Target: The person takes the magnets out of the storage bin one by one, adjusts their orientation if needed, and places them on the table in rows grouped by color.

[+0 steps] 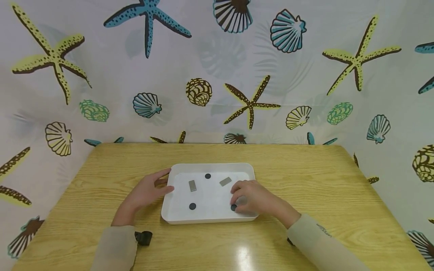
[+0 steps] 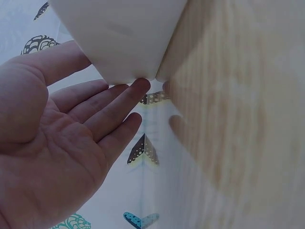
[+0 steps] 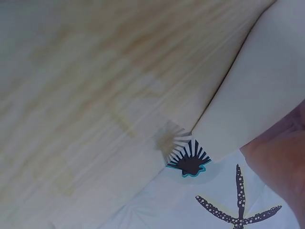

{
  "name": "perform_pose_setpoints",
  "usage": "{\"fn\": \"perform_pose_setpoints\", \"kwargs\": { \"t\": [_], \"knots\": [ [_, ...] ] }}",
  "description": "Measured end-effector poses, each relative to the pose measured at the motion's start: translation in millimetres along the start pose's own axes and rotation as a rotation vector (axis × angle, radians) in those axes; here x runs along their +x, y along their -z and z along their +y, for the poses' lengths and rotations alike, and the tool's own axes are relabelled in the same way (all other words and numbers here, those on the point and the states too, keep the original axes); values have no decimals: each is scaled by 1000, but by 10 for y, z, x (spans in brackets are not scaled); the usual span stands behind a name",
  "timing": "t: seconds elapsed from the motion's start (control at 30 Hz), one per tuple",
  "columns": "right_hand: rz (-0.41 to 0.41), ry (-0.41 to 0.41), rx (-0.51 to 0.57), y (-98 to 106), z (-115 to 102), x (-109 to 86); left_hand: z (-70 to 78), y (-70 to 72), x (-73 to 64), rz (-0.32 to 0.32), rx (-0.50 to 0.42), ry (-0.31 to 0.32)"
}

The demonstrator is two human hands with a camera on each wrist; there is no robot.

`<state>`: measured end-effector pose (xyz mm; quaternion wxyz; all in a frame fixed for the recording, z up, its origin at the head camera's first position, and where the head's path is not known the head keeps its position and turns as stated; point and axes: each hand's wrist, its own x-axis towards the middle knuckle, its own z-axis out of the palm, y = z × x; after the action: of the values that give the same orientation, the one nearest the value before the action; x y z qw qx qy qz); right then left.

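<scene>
A shallow white tray [image 1: 211, 216] lies on the wooden table. At its left end my left hand [image 1: 147, 191] holds the wall, thumb over the rim and fingers outside. The left wrist view shows those fingers [image 2: 107, 117] against the tray's outer side. My right hand [image 1: 254, 197] reaches over the right wall and pinches a small black disc [image 1: 233, 207] near the front right corner. Two more black discs lie in the tray, a back disc [image 1: 208, 176] and a front left disc [image 1: 192, 206]. A grey rectangular piece [image 1: 192, 186] and another grey rectangular piece [image 1: 225, 181] lie apart between them.
The wooden table [image 1: 298, 169] extends around the tray on all sides. Behind it and at both sides hangs a white cloth [image 1: 162, 67] printed with starfish and shells. A black strap piece [image 1: 144, 238] sits at my left wrist.
</scene>
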<state>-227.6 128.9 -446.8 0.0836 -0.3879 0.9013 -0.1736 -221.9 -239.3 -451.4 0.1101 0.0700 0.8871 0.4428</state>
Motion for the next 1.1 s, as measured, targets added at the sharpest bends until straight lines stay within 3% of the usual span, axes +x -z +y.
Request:
{"fn": "perform_pose_setpoints", "kwargs": {
  "t": [0.47,0.67,1.1],
  "knots": [
    [14,-5,-50,-36,2,35,-1,9,0,1,1,-2],
    [9,-37,-11,-17,1,31,-9,11,4,-1,-8,-10],
    [48,-39,-3,199,-1,5,6,10,-4,-1,1,-1]
  ]
}}
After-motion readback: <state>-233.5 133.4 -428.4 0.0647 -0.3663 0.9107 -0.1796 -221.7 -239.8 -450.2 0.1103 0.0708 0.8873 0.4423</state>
